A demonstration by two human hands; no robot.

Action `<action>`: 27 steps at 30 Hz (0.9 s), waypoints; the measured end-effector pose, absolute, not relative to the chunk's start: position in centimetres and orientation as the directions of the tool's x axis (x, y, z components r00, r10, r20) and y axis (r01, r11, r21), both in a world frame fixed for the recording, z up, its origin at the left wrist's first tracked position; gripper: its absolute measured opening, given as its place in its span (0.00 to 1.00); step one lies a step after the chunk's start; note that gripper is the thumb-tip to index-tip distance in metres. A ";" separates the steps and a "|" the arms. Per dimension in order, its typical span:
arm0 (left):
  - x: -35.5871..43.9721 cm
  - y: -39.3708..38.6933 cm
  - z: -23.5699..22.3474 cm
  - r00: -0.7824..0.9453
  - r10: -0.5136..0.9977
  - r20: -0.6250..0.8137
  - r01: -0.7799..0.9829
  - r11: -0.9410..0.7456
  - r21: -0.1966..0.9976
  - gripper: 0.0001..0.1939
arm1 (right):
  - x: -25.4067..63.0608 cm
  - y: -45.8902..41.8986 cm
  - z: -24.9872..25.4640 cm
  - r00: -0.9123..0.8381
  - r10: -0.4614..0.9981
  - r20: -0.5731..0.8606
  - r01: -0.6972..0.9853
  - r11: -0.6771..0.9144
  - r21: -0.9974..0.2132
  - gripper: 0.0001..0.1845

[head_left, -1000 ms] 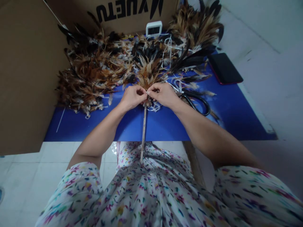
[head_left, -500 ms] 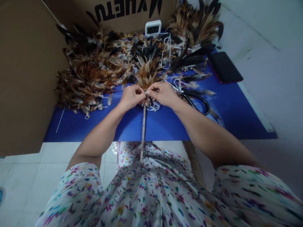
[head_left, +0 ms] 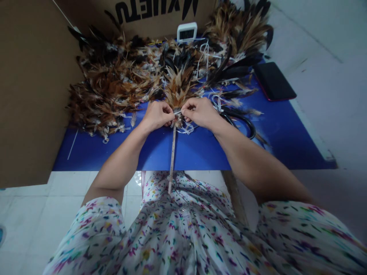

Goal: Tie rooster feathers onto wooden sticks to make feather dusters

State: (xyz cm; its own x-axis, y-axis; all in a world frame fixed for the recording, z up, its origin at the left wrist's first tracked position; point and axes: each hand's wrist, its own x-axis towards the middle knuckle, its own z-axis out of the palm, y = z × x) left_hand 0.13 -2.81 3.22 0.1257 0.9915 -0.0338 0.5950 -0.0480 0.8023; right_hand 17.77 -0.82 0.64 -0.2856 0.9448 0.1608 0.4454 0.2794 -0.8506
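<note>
I have both hands at the middle of the blue bench (head_left: 286,141), a little in from its near edge. The left hand (head_left: 158,114) pinches a white thread (head_left: 177,112) between thumb and finger; the right hand (head_left: 200,112) grips the same thread, and a short length spans the gap between them. That thread crosses the bound base of a feather bundle (head_left: 179,86), whose brown and dark tips fan toward the far edge. A thin stick (head_left: 172,156) runs from the base out over the near edge, onto the patterned clothing (head_left: 186,229).

For containers, I see a cardboard box (head_left: 160,21) along the far edge, its black lettering upside down to me; its inside is hidden. A cardboard panel (head_left: 25,95) rises beside the left edge, and I cannot tell whether it belongs to a box. A small white display device (head_left: 187,32) sits at the far edge, just in front of the lettered box.

A heap of loose feathers (head_left: 114,84) covers the left half toward the far left corner; taller feathers (head_left: 241,28) stand at the far right corner. White ribbon (head_left: 204,57) lies among the feathers behind the bundle. Black scissor handles (head_left: 249,128) show just beyond the right forearm, partly hidden by it. A dark, red-sided slab (head_left: 275,81) lies at the right edge.
</note>
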 end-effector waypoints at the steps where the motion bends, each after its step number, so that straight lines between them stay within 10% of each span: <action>1: 0.1 -2.8 3.2 0.124 0.991 -0.039 0.596 -0.043 0.802 0.04 | 17.8 -0.8 0.5 -0.285 0.945 0.162 0.447 0.281 -0.849 0.04; 19: -0.6 -2.2 2.5 0.139 0.986 -0.086 0.586 -0.012 0.810 0.03 | 18.0 -1.1 1.4 -0.273 0.944 0.187 0.593 0.318 -0.740 0.05; 27: -0.1 -2.4 3.0 0.136 0.973 -0.185 0.429 0.110 0.897 0.08 | 18.0 -0.8 0.7 -0.208 0.977 0.044 0.415 0.129 -0.901 0.05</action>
State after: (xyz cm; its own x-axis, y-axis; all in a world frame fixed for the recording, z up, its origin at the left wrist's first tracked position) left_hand -0.11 -2.43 2.98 0.1362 0.9733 -0.1846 0.4285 0.1101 0.8968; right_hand 17.95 -0.80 0.72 -0.2079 0.9772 0.0444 0.4147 0.1291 -0.9008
